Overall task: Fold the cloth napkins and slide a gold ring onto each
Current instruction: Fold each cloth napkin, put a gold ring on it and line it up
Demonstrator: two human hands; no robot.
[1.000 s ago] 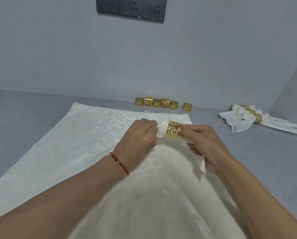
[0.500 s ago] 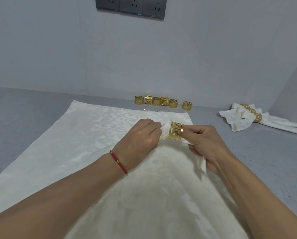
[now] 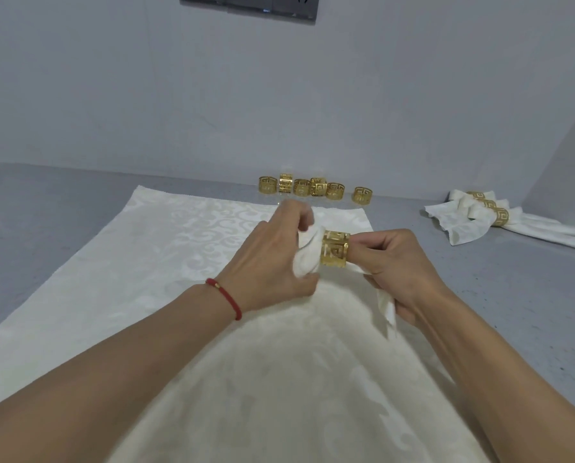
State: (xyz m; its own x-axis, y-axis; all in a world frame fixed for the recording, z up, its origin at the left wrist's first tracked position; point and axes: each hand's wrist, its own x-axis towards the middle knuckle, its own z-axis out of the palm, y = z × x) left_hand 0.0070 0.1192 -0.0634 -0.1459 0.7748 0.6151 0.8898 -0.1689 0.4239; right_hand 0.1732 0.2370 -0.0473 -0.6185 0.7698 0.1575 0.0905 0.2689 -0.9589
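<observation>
Ring (image 3: pixel 335 248) sits on napkin (image 3: pixel 307 259) above big cloth (image 3: pixel 212 262). L hand (image 3: pixel 272 259) pinches napkin end, R hand (image 3: pixel 396 265) grips ring + tail. Risk: hard tug bunches folds, ring jams/slips.

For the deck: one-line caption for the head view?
Left hand pulls a folded napkin through a gold ring held by the right hand.

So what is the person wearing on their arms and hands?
Both arms are bare, with no sleeves in view. The left hand has a thin red cord bracelet round its wrist, with a small gold bead on it. The right hand wears nothing: no ring, watch or glove.
</observation>
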